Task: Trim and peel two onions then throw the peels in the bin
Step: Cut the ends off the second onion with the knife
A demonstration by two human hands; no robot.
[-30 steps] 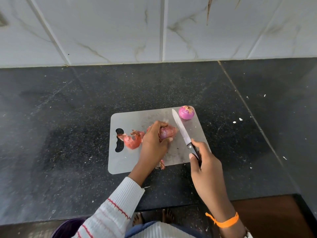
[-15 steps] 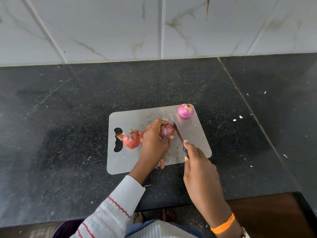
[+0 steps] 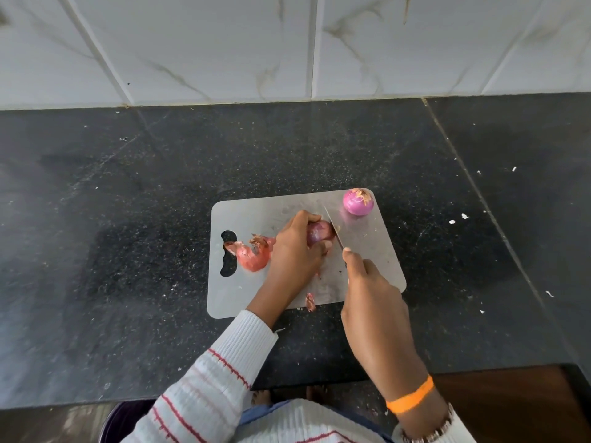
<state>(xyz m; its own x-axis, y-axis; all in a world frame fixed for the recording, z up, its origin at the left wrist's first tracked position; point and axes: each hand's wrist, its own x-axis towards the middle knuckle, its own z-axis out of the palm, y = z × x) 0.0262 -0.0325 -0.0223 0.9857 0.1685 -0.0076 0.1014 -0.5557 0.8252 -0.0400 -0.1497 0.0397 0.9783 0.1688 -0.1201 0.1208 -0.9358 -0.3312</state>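
Purple-red onion (image 3: 320, 232) at frame centre is clamped by the left hand (image 3: 295, 251), fingers curled over the top and thumb below, which pins it to the cutting board (image 3: 287, 209) so it cannot roll under the blade. Its right end is left exposed, presumably because that end is due for trimming. The knife (image 3: 334, 230) is gripped in the right hand (image 3: 374, 302), fingers wrapped round the handle and the index finger extended along the top, a hold that steadies the blade. The blade edge sits against the exposed end of the held onion; judged from this, the step in hand is trimming that end.

A second onion (image 3: 358, 202) stands at the upper right corner of the board, apart from the cut, with dry skin at its top; it appears set aside. Loose peels (image 3: 254, 252) lie left of the left hand, beside the board's handle slot, out of the blade's path. A small peel scrap (image 3: 310, 302) rests at the board's lower edge. The board lies on a dark stone countertop (image 3: 128, 219) below a tiled wall (image 3: 224, 43). A dark rounded object (image 3: 126, 420) at the lower left edge may be the bin; this cannot be confirmed.

No brand, label or writing is legible.
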